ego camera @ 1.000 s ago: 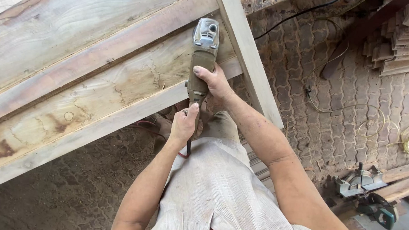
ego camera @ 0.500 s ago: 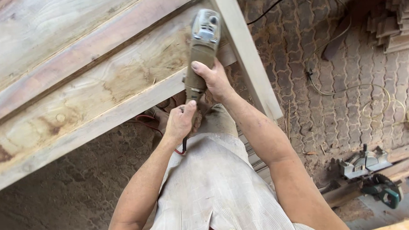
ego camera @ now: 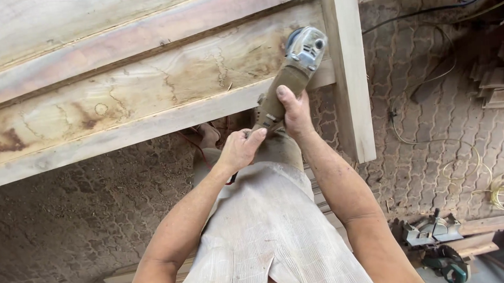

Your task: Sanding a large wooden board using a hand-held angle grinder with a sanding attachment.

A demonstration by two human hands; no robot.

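Both hands grip angle grinder (ego camera: pixel 287 76): right hand (ego camera: pixel 295 113) fingers clenched mid-body, left hand (ego camera: pixel 241 149) fingers clenched at tail. Head points to 1 o'clock, on wooden door panel (ego camera: pixel 150 100).

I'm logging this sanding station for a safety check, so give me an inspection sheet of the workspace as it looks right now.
Surface: large wooden panel with raised rails and stained grain, joined to a pale upright post.
Job's things: angle grinder, its head resting on the panel near the post.
Clutter: stacked wood offcuts at right; a saw tool on the floor at lower right.
Grippers: right hand wraps the grinder body; left hand grips its rear end.
Cables: black cable across the top right; yellow wire loops on the floor; red cord under the panel.
Surroundings: dusty paved floor of interlocking blocks.
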